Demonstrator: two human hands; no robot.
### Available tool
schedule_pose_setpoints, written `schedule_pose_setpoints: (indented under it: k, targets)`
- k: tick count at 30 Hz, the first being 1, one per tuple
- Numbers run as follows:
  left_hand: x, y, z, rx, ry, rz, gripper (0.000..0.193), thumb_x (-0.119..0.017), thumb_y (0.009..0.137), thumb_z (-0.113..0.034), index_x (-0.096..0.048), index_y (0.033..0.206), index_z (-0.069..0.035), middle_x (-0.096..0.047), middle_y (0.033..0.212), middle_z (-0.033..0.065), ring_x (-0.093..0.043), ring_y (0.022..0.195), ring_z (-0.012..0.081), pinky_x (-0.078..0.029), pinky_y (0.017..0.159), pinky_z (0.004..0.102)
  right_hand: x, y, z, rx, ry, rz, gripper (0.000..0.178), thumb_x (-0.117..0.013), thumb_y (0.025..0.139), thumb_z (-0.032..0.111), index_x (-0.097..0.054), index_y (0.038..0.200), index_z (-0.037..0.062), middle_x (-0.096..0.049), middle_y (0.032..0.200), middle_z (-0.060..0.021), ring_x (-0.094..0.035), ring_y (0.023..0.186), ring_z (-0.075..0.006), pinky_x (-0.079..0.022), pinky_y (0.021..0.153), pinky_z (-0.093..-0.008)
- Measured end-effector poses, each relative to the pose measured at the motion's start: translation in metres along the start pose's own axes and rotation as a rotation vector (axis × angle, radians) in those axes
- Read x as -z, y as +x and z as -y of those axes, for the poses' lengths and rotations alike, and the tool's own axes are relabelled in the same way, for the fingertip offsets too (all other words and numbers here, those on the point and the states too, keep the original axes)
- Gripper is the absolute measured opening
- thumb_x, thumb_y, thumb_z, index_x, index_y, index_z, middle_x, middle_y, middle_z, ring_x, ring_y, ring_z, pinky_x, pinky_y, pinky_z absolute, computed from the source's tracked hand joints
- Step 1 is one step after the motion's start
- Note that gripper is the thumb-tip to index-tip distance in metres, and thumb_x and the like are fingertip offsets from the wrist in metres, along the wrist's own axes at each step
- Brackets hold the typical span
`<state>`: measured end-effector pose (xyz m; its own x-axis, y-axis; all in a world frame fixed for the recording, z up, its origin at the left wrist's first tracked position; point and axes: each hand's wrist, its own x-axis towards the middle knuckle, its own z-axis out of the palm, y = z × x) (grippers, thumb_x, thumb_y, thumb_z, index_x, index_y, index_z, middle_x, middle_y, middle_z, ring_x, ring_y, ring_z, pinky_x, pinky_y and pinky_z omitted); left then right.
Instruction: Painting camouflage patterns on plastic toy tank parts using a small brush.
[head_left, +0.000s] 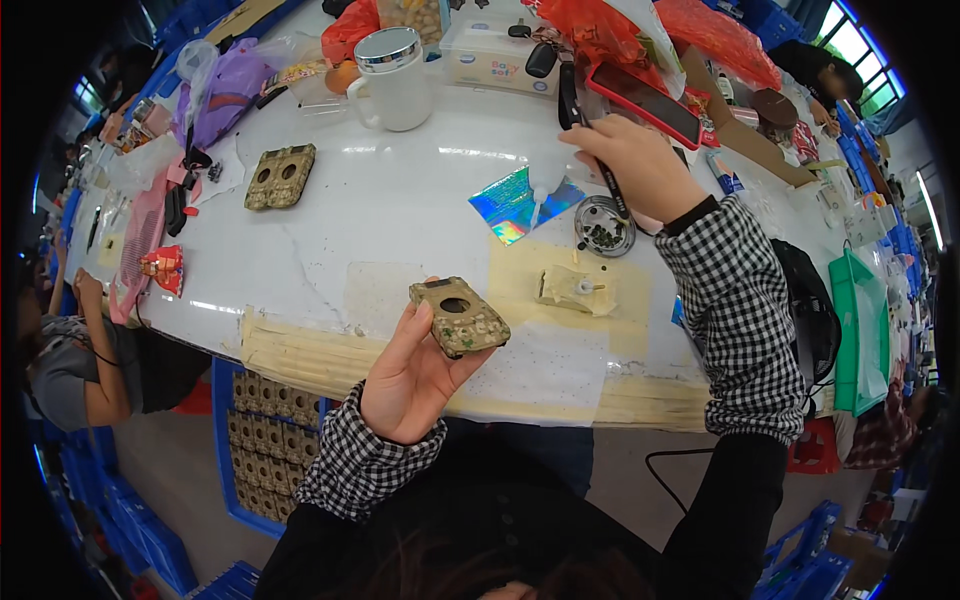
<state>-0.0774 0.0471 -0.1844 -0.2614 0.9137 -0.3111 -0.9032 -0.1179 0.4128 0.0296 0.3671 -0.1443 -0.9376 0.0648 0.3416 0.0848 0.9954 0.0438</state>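
My left hand point(400, 392) grips a camouflage-patterned plastic housing point(478, 326) with a round hole in its face, tilted above the near edge of the table. My right hand point(648, 168) is closed around a slim black pen-like tool point(611, 188). The tool's lower end points down at the rim of a small round clear dish point(631, 243) with dark bits in it. Just below the dish sits a pale yellow block point(577, 290). A shiny rainbow-coloured sheet point(503, 205) lies left of the dish. Another camouflage housing point(281, 177), with two round holes, rests farther left.
A white lidded mug point(405, 95), a plastic box point(495, 68) and a red-cased phone point(645, 103) stand or lie at the back. A green tray point(846, 330) is at the right. Below the table's left edge, a blue crate point(224, 440) holds several housings. Other people sit at both sides.
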Motion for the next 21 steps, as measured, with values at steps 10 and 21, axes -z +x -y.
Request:
schedule_pose_setpoints:
  k: [10, 21]
  targets:
    - [0.008, -0.006, -0.006, -0.041, -0.013, -0.016, 0.042, -0.037, 0.103, -0.025, -0.033, 0.14, -0.006, -0.044, 0.137, 0.0171, -0.046, 0.128, 0.0357, -0.048, 0.104, 0.0436, -0.039, 0.036, 0.019, 0.28, -0.226, 0.4, 0.014, -0.06, 0.084, 0.009, -0.063, 0.097, 0.0048, -0.06, 0.096, -0.0085, -0.058, 0.095, -0.0243, -0.053, 0.078, -0.0346]
    - [0.01, -0.005, -0.008, 0.004, -0.015, 0.008, 0.035, -0.041, 0.102, -0.025, -0.039, 0.133, -0.01, -0.05, 0.129, 0.0107, -0.053, 0.121, 0.0266, -0.048, 0.103, 0.0411, -0.02, 0.038, 0.014, 0.161, -0.077, 0.473, 0.037, -0.063, 0.072, -0.008, -0.05, 0.106, -0.0026, -0.052, 0.106, -0.0136, -0.053, 0.105, -0.0288, -0.053, 0.084, -0.034]
